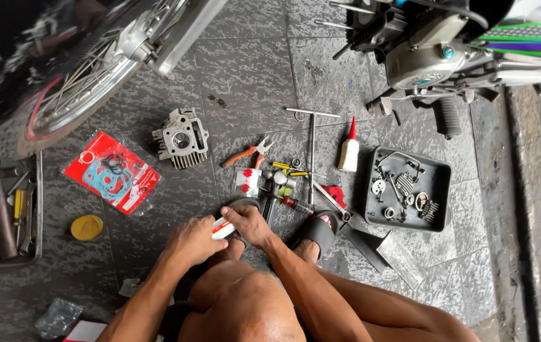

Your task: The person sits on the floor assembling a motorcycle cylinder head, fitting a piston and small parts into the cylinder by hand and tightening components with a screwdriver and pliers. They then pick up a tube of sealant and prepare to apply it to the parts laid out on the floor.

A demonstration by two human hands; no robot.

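My left hand (pixel 193 239) and my right hand (pixel 247 223) meet over my knee, both closed on a small white and red tube (pixel 221 228). The left hand grips its lower end and the right hand pinches its upper end. Just beyond them on the grey tiled floor lie a hammer (pixel 275 190), screwdrivers (pixel 292 171) and orange-handled pliers (pixel 248 152). A grey finned engine cylinder (pixel 182 137) stands further out.
A red gasket packet (pixel 111 172) and a yellow lid (pixel 86 227) lie at the left, beside a tool tray (pixel 3 212). A dark tray of small engine parts (pixel 408 189), a white glue bottle (pixel 349 149) and a T-handle wrench (pixel 311 142) sit at the right. A motorcycle wheel (pixel 77 76) and engine (pixel 422 50) stand behind.
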